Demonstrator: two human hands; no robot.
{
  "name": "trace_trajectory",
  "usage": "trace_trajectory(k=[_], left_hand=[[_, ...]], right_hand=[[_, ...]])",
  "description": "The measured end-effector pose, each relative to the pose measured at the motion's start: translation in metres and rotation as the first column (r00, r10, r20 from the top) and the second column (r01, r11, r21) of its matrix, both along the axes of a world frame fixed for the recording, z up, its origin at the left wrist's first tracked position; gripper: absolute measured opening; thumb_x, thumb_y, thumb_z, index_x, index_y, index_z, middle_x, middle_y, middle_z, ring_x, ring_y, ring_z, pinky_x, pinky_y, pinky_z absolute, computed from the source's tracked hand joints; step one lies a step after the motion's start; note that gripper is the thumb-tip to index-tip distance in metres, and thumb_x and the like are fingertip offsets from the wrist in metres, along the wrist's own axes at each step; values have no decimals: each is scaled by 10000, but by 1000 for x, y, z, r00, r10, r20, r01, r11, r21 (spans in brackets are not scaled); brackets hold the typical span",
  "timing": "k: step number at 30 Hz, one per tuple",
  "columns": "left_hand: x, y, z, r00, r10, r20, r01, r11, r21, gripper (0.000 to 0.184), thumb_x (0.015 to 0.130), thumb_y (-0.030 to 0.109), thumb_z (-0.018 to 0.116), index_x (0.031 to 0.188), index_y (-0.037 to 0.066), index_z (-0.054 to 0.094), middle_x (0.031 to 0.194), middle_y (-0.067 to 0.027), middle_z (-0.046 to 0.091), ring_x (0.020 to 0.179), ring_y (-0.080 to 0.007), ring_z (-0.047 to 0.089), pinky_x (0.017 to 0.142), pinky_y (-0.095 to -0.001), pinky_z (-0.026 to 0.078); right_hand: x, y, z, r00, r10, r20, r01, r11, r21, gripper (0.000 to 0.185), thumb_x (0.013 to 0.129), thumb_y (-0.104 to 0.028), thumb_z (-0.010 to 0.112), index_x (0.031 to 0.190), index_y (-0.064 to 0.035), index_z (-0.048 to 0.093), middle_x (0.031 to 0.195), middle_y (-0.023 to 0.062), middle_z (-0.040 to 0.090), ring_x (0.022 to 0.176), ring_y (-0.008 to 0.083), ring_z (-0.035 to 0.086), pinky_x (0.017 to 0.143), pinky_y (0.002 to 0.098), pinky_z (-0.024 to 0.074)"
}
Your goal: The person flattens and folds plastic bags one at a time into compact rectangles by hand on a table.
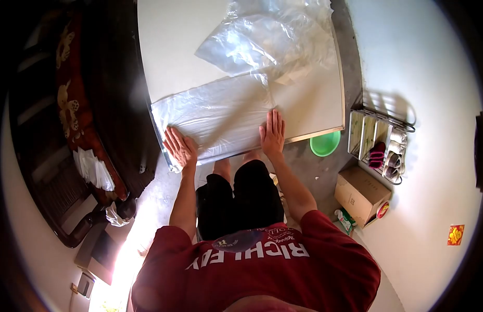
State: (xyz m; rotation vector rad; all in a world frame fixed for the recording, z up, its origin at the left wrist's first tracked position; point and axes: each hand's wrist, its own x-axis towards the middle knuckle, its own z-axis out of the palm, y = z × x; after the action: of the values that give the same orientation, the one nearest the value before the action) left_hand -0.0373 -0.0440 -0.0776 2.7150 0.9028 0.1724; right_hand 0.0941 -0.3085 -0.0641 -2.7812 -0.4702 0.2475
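A folded clear plastic sheet (220,112) lies flat along the near edge of the white table (174,47). My left hand (181,147) rests on the sheet's near left corner, palm down with the fingers stretched out. Toward the sheet's right end, my right hand (272,132) is also laid flat, its fingers straight and pointing away from me. Farther back, a crumpled clear plastic bag or film (267,41) spreads over the table top, overlapping or meeting the flat sheet. Neither hand grips anything.
A green basin (325,143) is on the floor by the table's right corner. Beyond it stand a shoe rack (367,134) with several shoes and a cardboard box (358,195). At left is a dark wooden bench (59,208) with a patterned cover and white plastic bags (94,169).
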Motion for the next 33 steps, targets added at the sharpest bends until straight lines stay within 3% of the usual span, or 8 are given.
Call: trace_trajectory(k=[3, 10, 14, 18, 21, 24, 28, 33], left_hand=[[9, 5, 1, 1000, -14, 1, 14, 999, 29, 565, 943, 235, 382, 1417, -32, 232, 1508, -173, 178, 1404, -343, 114, 1119, -512, 49], [68, 25, -8, 980, -196, 43, 194, 980, 34, 561, 940, 293, 424, 1443, 101, 268, 1506, -141, 209, 1393, -360, 150, 1105, -533, 98], [53, 47, -19, 990, -111, 91, 101, 989, 105, 605, 924, 342, 432, 1400, -4, 293, 1467, -191, 268, 1365, -383, 217, 1102, -502, 162], [52, 51, -15, 990, -88, -106, 96, 993, 75, 639, 944, 348, 418, 1428, -14, 209, 1510, -166, 167, 1396, -373, 113, 1107, -524, 109], [60, 29, -12, 988, -136, -71, 140, 989, 50, 603, 960, 307, 391, 1456, 41, 175, 1532, -136, 96, 1411, -343, 56, 1115, -525, 68], [81, -32, 16, 921, -318, -223, 337, 940, 52, 641, 931, 266, 446, 1466, 70, 155, 1543, -101, 56, 1418, -305, 47, 1126, -506, 40], [100, -105, 40, 863, -501, -65, 474, 848, -238, 692, 824, 141, 565, 1437, 64, 253, 1523, -115, 142, 1410, -327, 93, 1120, -526, 98], [113, -148, 41, 887, -446, -123, 399, 873, -282, 692, 795, 103, 585, 1421, 76, 290, 1511, -116, 171, 1402, -340, 112, 1111, -543, 132]], right_hand=[[2, 15, 5, 997, -69, 40, 71, 996, -51, 598, 904, -257, 492, 1422, -54, 273, 1482, 146, 250, 1365, 351, 223, 1110, 480, 174], [41, 78, -10, 980, 191, 54, -196, 974, 112, 602, 919, -259, 487, 1440, -86, 239, 1508, 95, 208, 1390, 284, 191, 1124, 441, 161], [52, 47, -16, 998, 69, 16, -69, 997, 35, 623, 928, -302, 462, 1454, -90, 202, 1514, 89, 192, 1395, 277, 174, 1120, 437, 172], [61, 27, -14, 990, 115, 80, -119, 991, 55, 560, 893, -233, 516, 1384, -41, 325, 1456, 139, 296, 1329, 332, 291, 1061, 462, 275], [69, 23, 0, 993, 12, 118, -39, 973, 226, 427, 810, -125, 610, 1201, -25, 467, 1250, 162, 451, 1144, 345, 438, 952, 443, 385], [90, 5, 3, 984, -88, 154, 53, 974, 221, 422, 801, -127, 613, 1192, -41, 480, 1206, 145, 464, 1106, 335, 448, 927, 441, 392], [125, -26, 0, 965, -208, 158, 180, 968, 175, 469, 794, -146, 626, 1224, -40, 471, 1185, 156, 469, 1102, 346, 445, 918, 454, 389], [164, -45, -12, 935, -340, 102, 319, 932, 173, 519, 767, -225, 703, 1200, -24, 499, 1123, 176, 524, 1073, 357, 460, 908, 469, 383]])
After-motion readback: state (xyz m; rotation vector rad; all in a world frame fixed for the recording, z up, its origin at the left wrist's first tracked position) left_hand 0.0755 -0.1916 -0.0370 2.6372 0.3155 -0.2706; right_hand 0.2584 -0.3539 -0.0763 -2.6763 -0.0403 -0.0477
